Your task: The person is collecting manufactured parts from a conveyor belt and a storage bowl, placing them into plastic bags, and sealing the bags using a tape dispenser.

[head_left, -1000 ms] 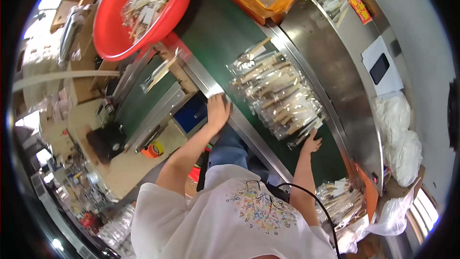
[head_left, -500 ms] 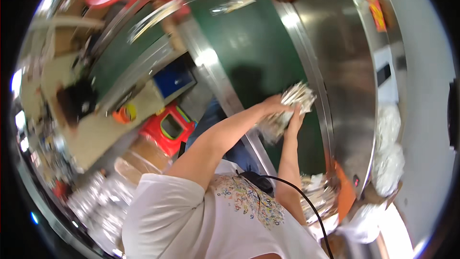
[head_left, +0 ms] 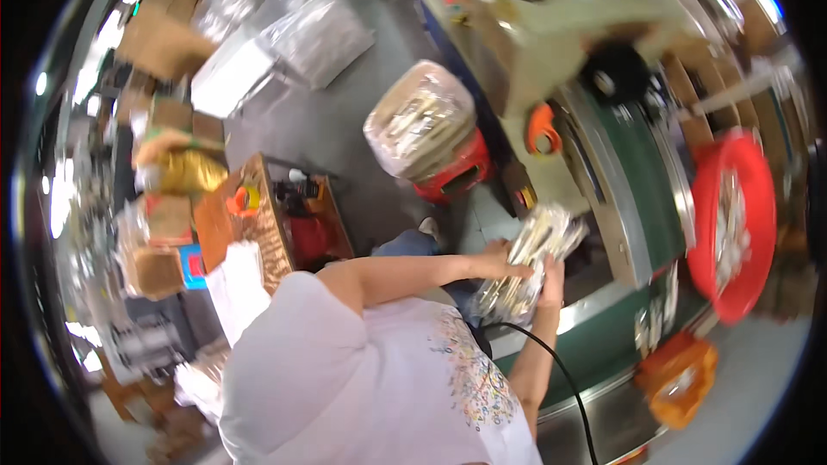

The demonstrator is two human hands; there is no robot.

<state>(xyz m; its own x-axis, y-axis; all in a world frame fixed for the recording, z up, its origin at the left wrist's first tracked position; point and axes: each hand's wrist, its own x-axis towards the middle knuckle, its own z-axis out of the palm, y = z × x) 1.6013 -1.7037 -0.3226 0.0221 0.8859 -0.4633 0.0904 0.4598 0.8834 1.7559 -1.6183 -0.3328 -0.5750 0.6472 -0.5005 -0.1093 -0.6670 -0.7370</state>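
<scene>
Both hands grip a bundle of clear-wrapped packets point(head_left: 536, 243) holding slim, pale pieces; their exact kind cannot be made out. My left hand point(head_left: 498, 262) closes on its left side, with the thumb lying across it. On the right edge, my right hand point(head_left: 552, 281) presses against the same bundle. The bundle is held in the air in front of my body, by the end of the green conveyor belt point(head_left: 594, 346). Beyond it, a big clear bag of similar packets point(head_left: 422, 120) rests on a red stool point(head_left: 457, 174).
A red basin point(head_left: 748, 224) with pale packets and an orange bag-lined container point(head_left: 680, 379) stand at the right. An orange tape roll point(head_left: 543, 129) lies on a long table. A wooden table point(head_left: 233, 220) is at the left. A person point(head_left: 616, 73) sits beyond the belt.
My view and body have turned left, away from the belt, toward the stool with the bag. The bundle has come along, still held between both hands.
</scene>
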